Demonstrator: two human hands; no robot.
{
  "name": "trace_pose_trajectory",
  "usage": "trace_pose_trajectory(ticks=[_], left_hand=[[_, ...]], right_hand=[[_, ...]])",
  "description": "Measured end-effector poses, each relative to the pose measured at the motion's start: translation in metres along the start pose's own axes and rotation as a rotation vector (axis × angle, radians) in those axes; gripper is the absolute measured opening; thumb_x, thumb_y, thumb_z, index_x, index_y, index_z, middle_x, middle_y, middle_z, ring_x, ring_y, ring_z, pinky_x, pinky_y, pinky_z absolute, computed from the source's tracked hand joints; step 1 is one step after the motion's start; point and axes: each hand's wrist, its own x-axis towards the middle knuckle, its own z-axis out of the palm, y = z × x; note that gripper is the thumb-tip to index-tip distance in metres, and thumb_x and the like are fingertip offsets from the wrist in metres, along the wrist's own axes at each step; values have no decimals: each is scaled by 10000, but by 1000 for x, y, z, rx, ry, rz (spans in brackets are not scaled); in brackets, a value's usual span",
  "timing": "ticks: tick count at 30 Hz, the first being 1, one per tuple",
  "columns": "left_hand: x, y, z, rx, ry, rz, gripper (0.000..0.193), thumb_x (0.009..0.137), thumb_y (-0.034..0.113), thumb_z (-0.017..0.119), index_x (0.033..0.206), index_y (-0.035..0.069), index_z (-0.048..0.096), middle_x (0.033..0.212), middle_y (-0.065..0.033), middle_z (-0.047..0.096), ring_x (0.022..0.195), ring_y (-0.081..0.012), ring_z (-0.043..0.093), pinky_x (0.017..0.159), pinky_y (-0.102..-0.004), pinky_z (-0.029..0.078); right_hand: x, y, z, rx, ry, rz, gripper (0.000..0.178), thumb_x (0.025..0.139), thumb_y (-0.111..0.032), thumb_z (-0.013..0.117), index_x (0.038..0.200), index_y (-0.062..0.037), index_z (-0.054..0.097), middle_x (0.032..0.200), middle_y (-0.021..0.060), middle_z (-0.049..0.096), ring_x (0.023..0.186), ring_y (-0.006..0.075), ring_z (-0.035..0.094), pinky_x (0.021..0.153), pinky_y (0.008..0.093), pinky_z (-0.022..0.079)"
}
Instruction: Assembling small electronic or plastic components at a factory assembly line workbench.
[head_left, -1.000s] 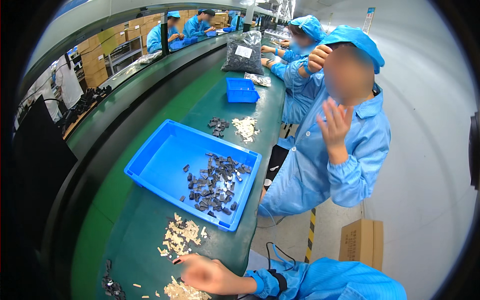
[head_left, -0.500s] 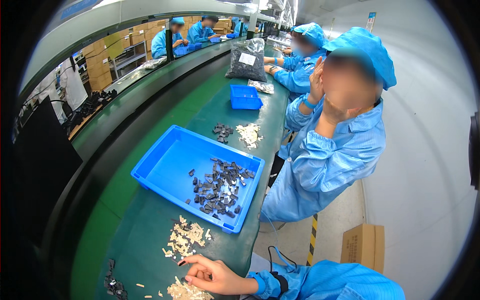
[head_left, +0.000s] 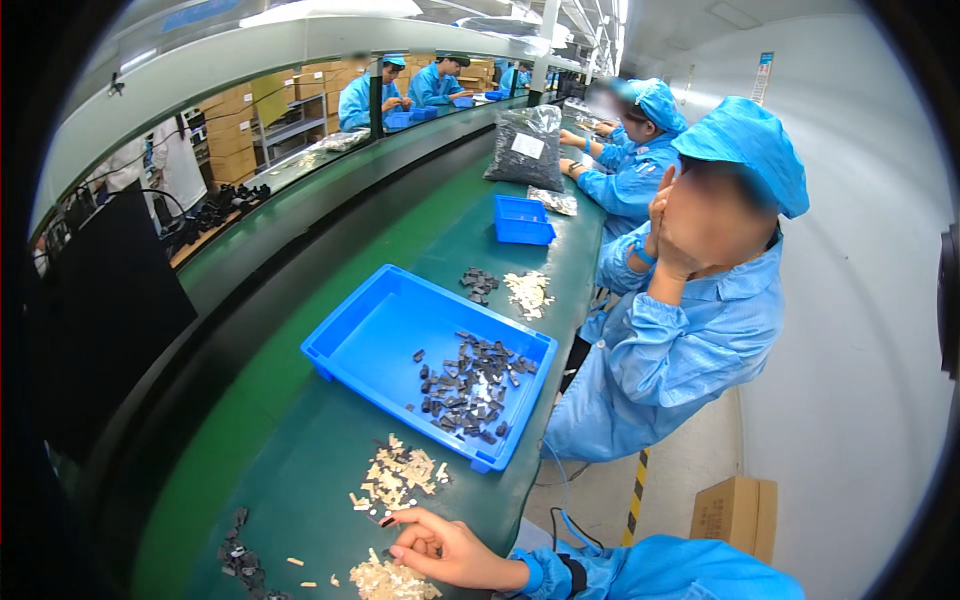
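My right hand (head_left: 450, 552) rests low on the green bench between two heaps of small cream pieces. The nearer heap (head_left: 392, 580) lies right below my thumb, the farther heap (head_left: 398, 472) beyond my index finger. That finger reaches out, with something dark at its tip. My other fingers curl in toward the thumb, where another dark bit shows. Whether these are held parts, I cannot make out. Ahead stands a large blue tray (head_left: 345, 343), with many small black parts (head_left: 470, 390) toward its right side. More black parts (head_left: 240, 562) lie at the lower left. My left hand is out of view.
Farther along the bench are black parts (head_left: 479, 284), cream pieces (head_left: 528, 294), a small blue bin (head_left: 523, 220) and a large filled bag (head_left: 525, 148). A co-worker (head_left: 690, 330) sits at the right, both hands raised to the head. A cardboard box (head_left: 735, 512) stands on the floor.
The whole view has shifted, so the bench and tray appear farther right and slightly lower. My right hand stays beside the cream heaps in much the same pose.
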Motion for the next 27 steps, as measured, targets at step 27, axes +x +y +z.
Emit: trace_pose_trajectory(ticks=[27], left_hand=[[6, -17, -13, -417, 62, -345, 219, 952, 139, 663, 863, 59, 479, 786, -63, 532, 683, -154, 493, 674, -271, 407]], right_hand=[[3, -4, 2, -15, -31, 15, 466, 978, -84, 633, 1401, -36, 444, 832, -21, 657, 591, -23, 413, 506, 199, 308]])
